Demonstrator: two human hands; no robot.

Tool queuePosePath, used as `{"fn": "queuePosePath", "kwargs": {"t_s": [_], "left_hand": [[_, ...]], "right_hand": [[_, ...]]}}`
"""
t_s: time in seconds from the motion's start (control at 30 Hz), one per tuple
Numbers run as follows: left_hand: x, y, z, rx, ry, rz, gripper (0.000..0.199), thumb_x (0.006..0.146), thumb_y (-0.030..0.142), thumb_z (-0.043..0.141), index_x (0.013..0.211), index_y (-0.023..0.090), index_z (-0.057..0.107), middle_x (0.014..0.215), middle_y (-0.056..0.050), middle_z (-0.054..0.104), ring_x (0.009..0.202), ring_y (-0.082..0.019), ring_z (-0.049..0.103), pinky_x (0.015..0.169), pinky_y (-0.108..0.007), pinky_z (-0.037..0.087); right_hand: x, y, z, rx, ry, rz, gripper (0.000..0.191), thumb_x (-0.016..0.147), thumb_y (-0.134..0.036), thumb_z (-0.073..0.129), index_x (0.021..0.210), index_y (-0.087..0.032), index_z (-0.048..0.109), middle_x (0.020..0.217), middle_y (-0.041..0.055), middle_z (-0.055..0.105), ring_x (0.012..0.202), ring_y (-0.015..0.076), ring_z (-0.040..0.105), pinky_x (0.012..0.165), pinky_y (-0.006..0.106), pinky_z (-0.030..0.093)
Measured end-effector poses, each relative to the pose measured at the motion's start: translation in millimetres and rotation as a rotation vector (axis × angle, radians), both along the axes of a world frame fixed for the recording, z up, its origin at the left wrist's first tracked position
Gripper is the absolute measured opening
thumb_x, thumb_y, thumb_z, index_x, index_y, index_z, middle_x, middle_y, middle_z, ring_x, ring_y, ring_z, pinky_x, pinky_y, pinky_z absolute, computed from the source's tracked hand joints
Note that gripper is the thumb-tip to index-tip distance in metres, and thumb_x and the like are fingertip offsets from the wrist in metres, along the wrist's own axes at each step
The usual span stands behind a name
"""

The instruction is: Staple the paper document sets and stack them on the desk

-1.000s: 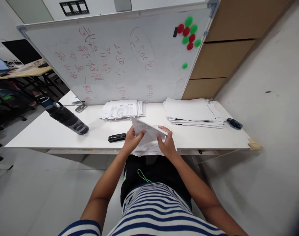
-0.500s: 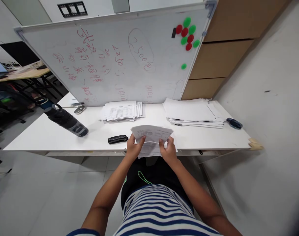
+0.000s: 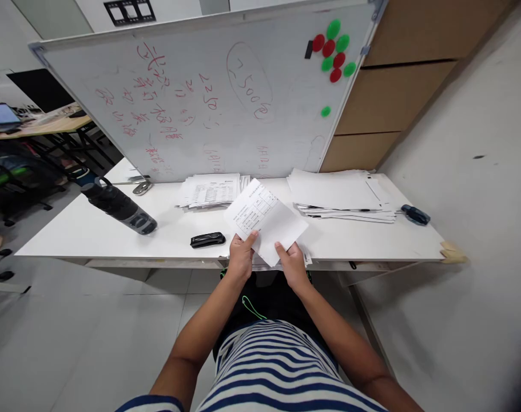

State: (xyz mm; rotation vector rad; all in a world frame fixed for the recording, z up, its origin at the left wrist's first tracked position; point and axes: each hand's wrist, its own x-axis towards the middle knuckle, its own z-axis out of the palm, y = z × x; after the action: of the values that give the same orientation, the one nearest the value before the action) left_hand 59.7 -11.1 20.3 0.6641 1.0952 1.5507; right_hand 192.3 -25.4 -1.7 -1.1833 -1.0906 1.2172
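Observation:
A printed white paper [image 3: 266, 220], turned at an angle, is held over the desk's front edge. My left hand [image 3: 242, 254] pinches its lower left edge, thumb on top. On its lower right side, my right hand [image 3: 291, 262] grips the same paper between thumb and fingers. More sheets show partly beneath the paper and hands. To the left of my left hand lies a black stapler [image 3: 207, 240]. Behind the held paper are a stack of printed sheets [image 3: 211, 190] on the left and a larger paper stack [image 3: 337, 191] on the right.
On the white desk [image 3: 170, 243], a dark bottle [image 3: 119, 207] lies at the left and a dark blue object [image 3: 415, 215] sits at the right. A whiteboard [image 3: 191, 114] with magnets stands along the back. Cardboard boxes [image 3: 406, 97] rise behind it at right.
The paper in my hands has flattened out and turned to an angle, its top corner now reaching further back. Both hands still grip it. The view has shifted slightly.

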Motion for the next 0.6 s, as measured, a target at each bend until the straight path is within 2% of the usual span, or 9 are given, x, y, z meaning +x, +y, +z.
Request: {"fn": "queuePosePath", "kwargs": {"t_s": [0.07,0.13,0.2,0.27,0.3,0.4,0.5,0.6], "left_hand": [[-7.0,-7.5,-5.4,0.000,0.118,0.033,0.060,0.079,0.039,0.075,0.132,0.022,0.052,0.133,-0.013,0.062,0.123,-0.025,0.059,0.102,-0.040,0.049],[-25.2,-15.5,-11.2,0.026,0.321,0.126,0.061,0.085,0.042,0.068,0.139,0.024,0.047,0.138,-0.013,0.059,0.127,-0.024,0.056,0.105,-0.039,0.045],[-51.6,-21.7,-16.4,0.060,0.608,0.215,0.055,0.091,0.045,0.058,0.141,0.026,0.046,0.137,-0.011,0.060,0.129,-0.023,0.054,0.109,-0.040,0.041],[-81.4,-23.6,-21.0,0.078,0.933,0.252,0.048,0.095,0.045,0.050,0.138,0.024,0.051,0.131,-0.011,0.063,0.127,-0.025,0.054,0.110,-0.043,0.038],[-96.1,-22.5,-23.3,0.081,1.084,0.254,0.048,0.095,0.045,0.050,0.137,0.023,0.052,0.131,-0.012,0.063,0.129,-0.027,0.052,0.110,-0.046,0.036],[-133.2,-12.5,-32.1,0.060,1.454,0.160,0.056,0.085,0.048,0.063,0.134,0.020,0.056,0.138,-0.016,0.058,0.139,-0.036,0.039,0.114,-0.052,0.026],[-154.3,-0.1,-43.0,0.044,1.605,0.076,0.050,0.084,0.047,0.065,0.127,0.022,0.060,0.133,-0.016,0.061,0.133,-0.036,0.046,0.114,-0.052,0.024],[-159.9,6.6,-52.6,0.061,1.620,0.115,0.041,0.090,0.046,0.057,0.122,0.022,0.063,0.125,-0.015,0.066,0.123,-0.032,0.056,0.111,-0.048,0.029]], "right_hand": [[10.4,3.3,-2.2,-0.047,-0.079,-0.045,0.046,0.085,-0.047,0.059,0.119,-0.015,0.061,0.120,0.0140,0.069,0.112,0.0293,0.063,0.097,0.043,0.050],[27.6,7.5,-6.7,-0.088,-0.183,-0.044,0.042,0.083,-0.043,0.060,0.115,-0.016,0.063,0.119,0.0130,0.070,0.112,0.0303,0.064,0.095,0.044,0.050],[50.1,12.3,-12.2,-0.140,-0.239,-0.009,0.041,0.080,-0.039,0.059,0.113,-0.016,0.065,0.117,0.0127,0.071,0.108,0.0305,0.066,0.093,0.045,0.052],[74.9,17.6,-16.8,-0.153,-0.269,0.011,0.040,0.077,-0.036,0.062,0.113,-0.017,0.067,0.117,0.0118,0.072,0.108,0.0304,0.067,0.094,0.045,0.051],[86.9,20.3,-18.2,-0.160,-0.263,0.016,0.040,0.076,-0.036,0.064,0.111,-0.017,0.068,0.115,0.0111,0.073,0.107,0.0303,0.068,0.094,0.045,0.052],[113.9,26.7,-17.1,-0.219,-0.143,-0.090,0.038,0.073,-0.036,0.068,0.106,-0.017,0.070,0.106,0.0102,0.076,0.100,0.0298,0.071,0.089,0.043,0.055],[117.6,28.4,-9.2,-0.269,-0.015,-0.071,0.037,0.071,-0.033,0.071,0.105,-0.017,0.071,0.101,0.0093,0.077,0.093,0.0283,0.073,0.085,0.040,0.057],[99.1,26.9,0.2,-0.280,0.050,0.105,0.039,0.073,-0.033,0.071,0.108,-0.017,0.070,0.102,0.0089,0.077,0.090,0.0274,0.073,0.084,0.040,0.058]]}}
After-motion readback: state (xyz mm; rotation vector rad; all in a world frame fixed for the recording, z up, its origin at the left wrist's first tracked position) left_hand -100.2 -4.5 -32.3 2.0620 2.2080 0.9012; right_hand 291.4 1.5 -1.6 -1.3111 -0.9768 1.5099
